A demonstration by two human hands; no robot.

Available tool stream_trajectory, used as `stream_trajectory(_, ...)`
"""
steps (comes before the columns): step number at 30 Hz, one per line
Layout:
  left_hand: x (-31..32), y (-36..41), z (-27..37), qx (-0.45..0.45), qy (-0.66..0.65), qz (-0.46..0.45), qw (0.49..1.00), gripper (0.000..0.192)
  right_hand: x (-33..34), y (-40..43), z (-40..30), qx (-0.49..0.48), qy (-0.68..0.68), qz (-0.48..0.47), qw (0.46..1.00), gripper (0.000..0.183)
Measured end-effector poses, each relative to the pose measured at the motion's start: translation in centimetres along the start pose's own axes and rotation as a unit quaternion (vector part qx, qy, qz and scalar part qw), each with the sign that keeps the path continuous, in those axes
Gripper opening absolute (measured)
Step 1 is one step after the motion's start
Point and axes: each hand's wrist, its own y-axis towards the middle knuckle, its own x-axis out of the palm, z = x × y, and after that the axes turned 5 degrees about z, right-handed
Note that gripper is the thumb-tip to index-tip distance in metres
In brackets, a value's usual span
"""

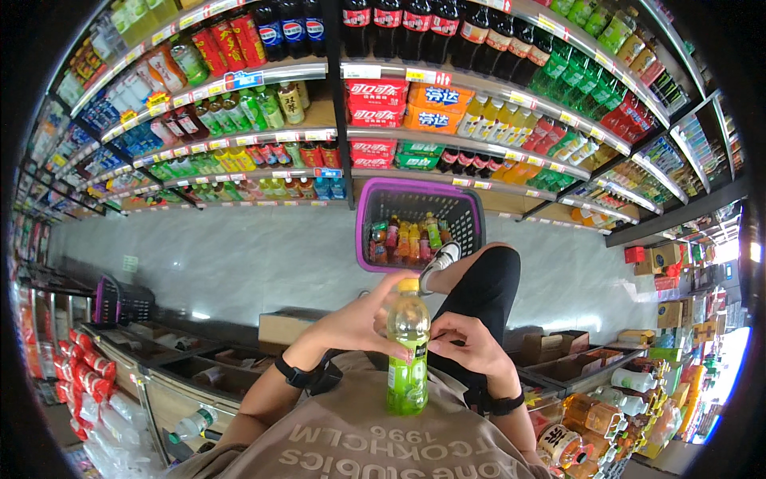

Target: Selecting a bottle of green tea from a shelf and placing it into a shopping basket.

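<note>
A clear plastic drink bottle [408, 371] with a yellow cap and a green label stands upright in front of my shirt. My left hand [359, 320] wraps round its upper part, fingers and thumb on either side. At the label's right edge is my right hand [470, 344], its thumb and forefinger close together. Whether they pinch the label or only touch it I cannot tell. Beyond the bottle, a dark shopping basket with a purple rim [420, 182] rests on the floor, holding several drink bottles [414, 239]. My white shoe [443, 258] is at its near edge.
Shelving [305, 135] full of drinks runs behind the basket. Another purple-rimmed basket [122, 302] is at left. Behind me are bins with cardboard boxes [287, 328], a lying bottle [196, 424] at left and large jugs [589, 414] at right. Grey tiled floor [251, 257] lies between.
</note>
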Motion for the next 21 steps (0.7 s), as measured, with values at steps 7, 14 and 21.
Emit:
stream_trajectory(7,0.3,2.3,0.0,-0.017,0.014,0.007,1.000,0.121,-2.1,0.1,0.7,0.033,0.024,-0.023,0.999,0.021)
stream_trajectory(14,0.8,2.4,0.0,-0.008,-0.046,0.001,0.999,0.121,-2.4,0.0,1.5,0.048,0.031,-0.086,0.995,0.031)
stream_trajectory(21,0.2,1.7,-0.3,0.001,-0.002,0.006,1.000,0.124,-1.1,0.9,0.7,0.085,0.022,-0.147,0.985,0.046)
